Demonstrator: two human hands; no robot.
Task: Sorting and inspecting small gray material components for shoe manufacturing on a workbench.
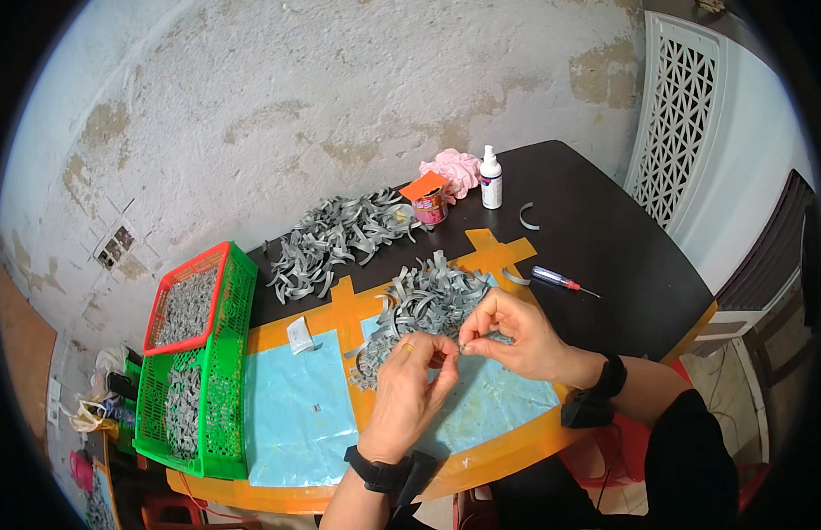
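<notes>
My left hand (408, 389), with a ring on one finger, is closed in a pinch. My right hand (521, 336) pinches too, its fingertips meeting those of the left over the blue sheet (481, 411). Between the fingertips is something small that I cannot make out. Just beyond both hands lies a heap of curved grey strips (437, 296), partly hidden by them. To the right of the heap, a screwdriver (556, 280) with a clear blue handle rests on the dark table (596, 221). One loose curved strip (515, 277) is near it.
A second pile of grey strips (326, 243) lies toward the wall. Behind are a can (430, 208), a pink cloth (454, 170) and a white spray bottle (491, 179). At left, a red basket (218, 296) sits on a green basket (229, 380), both holding grey pieces. Orange tape (295, 502) covers the near edge.
</notes>
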